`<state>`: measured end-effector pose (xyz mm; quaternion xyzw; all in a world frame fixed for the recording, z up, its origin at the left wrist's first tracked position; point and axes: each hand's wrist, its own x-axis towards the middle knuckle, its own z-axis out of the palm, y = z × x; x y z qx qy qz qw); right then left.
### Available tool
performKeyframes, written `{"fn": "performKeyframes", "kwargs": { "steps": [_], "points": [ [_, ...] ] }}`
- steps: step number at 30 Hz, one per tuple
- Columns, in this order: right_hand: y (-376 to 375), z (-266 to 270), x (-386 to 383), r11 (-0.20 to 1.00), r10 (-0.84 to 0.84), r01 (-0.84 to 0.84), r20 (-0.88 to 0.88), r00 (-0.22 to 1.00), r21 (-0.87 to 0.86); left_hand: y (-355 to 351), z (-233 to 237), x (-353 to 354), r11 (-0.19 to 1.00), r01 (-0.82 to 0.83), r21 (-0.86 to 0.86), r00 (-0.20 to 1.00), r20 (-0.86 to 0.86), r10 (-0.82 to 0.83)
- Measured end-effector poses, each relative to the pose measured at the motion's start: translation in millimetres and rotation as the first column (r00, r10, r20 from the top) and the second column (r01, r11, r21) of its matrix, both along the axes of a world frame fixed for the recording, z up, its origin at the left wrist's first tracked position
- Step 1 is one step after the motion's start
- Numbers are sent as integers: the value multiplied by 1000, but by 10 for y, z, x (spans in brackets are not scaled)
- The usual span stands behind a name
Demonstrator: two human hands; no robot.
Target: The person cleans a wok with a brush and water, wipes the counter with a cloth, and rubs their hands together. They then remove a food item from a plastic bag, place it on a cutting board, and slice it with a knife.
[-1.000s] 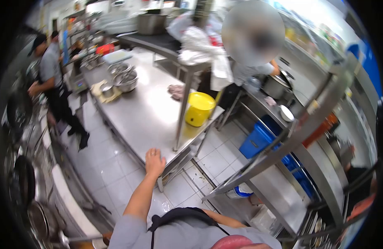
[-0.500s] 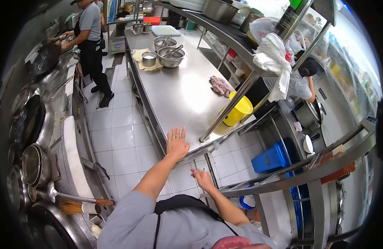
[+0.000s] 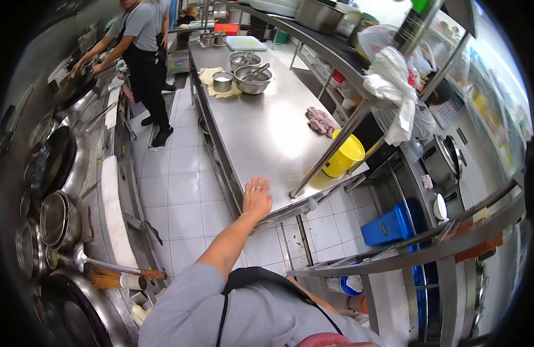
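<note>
While the left hand (image 3: 257, 198) is resting on the steel table (image 3: 261, 136): fingers are lying spread and flat at the near edge, gripping nothing.
Right hand: sitting outside the view, grip impossible to tell.
Bracing well: likely keeping the whole palm down, since the polished top is looking slippery.
Table: gleaming, smooth, long and flat.
Yellow bucket (image 3: 343, 153): round plastic, standing near the right edge.
Cloth (image 3: 322, 121): lying crumpled and soft.

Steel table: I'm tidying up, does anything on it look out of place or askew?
A crumpled pink cloth lies loose on the steel table, and the yellow bucket looks tilted at its right edge. The left hand rests on the near corner.
</note>
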<state>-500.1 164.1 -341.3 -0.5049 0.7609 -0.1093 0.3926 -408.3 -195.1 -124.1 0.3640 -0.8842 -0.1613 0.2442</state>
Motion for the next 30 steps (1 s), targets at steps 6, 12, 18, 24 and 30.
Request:
{"fn": "performKeyframes", "kwargs": {
  "steps": [6, 12, 18, 24, 30],
  "points": [
    [1380, -203, -227, 463, -882, 779, 137, 451, 423, -22, -58, -24, 1000, -6, -20, 999, 51, 7],
    [1551, -110, 9, 250, -968, 875, 110, 225, 414, -29, -161, -68, 996, -7, -94, 992, 126, 19],
    [1059, -460, 447, 658, -747, 721, 316, 586, 218, 11, -111, -88, 994, -24, -108, 990, 135, 39],
    [813, -690, -16, 848, -460, 336, 254, 851, 409, 88, 26, -114, 994, -60, -86, 983, 168, 74],
    [820, -56, -607, 756, -542, 335, 250, 803, 562, -89, 413, -220, 998, -54, -22, 940, 336, 58]
  ]
}}
